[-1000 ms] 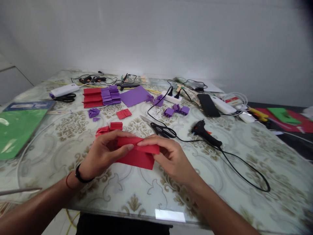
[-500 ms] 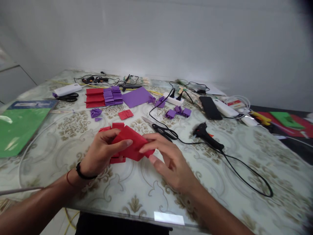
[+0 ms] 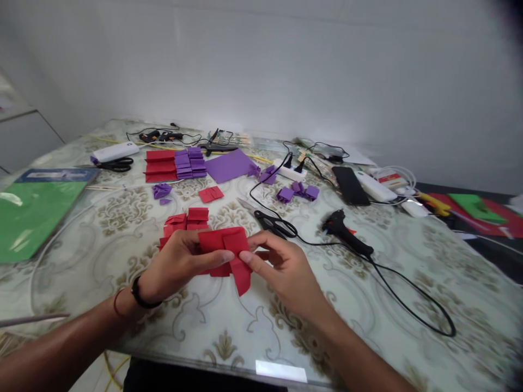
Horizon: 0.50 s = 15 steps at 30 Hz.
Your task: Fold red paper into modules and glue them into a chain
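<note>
Both of my hands hold one folded red paper piece [image 3: 229, 246] just above the patterned glass table [image 3: 229, 332]. My left hand [image 3: 180, 265] pinches its left side, thumb lying across the front. My right hand [image 3: 281, 267] pinches the right side with thumb and fingertips, and a flap hangs down between the hands. Right behind the left hand lies a small pile of folded red pieces [image 3: 186, 220]. Black scissors [image 3: 269, 220] rest on the table just beyond my right hand.
A black glue gun [image 3: 345, 233] lies to the right, its cable [image 3: 412, 299] looping across the table. Farther back are red and purple folded stacks [image 3: 174, 163], a purple sheet [image 3: 229, 165], small purple pieces [image 3: 298, 190], a power strip [image 3: 288, 169] and a phone [image 3: 349, 185]. Green sheets [image 3: 28, 215] lie at left.
The red paper was a long strip held level, then tilted; now it is folded more compactly with a flap hanging down. Both hands have drawn closer together on it.
</note>
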Available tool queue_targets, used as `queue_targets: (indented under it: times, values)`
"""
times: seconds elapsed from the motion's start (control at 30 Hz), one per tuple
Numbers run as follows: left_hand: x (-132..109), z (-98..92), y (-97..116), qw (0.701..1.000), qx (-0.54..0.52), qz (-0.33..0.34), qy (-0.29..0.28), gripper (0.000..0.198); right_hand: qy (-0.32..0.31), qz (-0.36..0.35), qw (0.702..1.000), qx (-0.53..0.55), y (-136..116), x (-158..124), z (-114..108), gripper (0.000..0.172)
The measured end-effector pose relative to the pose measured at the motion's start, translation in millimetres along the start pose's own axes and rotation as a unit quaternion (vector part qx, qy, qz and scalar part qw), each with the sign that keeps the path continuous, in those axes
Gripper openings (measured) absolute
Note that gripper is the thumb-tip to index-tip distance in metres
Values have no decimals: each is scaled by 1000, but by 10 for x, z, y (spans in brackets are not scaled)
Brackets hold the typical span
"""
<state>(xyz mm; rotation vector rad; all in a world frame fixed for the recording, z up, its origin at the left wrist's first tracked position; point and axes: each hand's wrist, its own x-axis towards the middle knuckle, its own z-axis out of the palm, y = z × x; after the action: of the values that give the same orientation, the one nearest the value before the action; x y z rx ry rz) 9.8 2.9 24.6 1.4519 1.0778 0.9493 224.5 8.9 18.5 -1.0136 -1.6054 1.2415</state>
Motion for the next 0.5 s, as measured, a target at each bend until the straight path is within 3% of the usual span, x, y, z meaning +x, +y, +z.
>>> queue_targets:
  times: [0.23,0.5]
  values:
    - [-14,6,0,998,49,-34,-9,33,7,13,1000,10,7,-14,22,15]
    - [-12,-41,-78,999,7,-33,15,37,-108,51,992,32,0,10,-50,29]
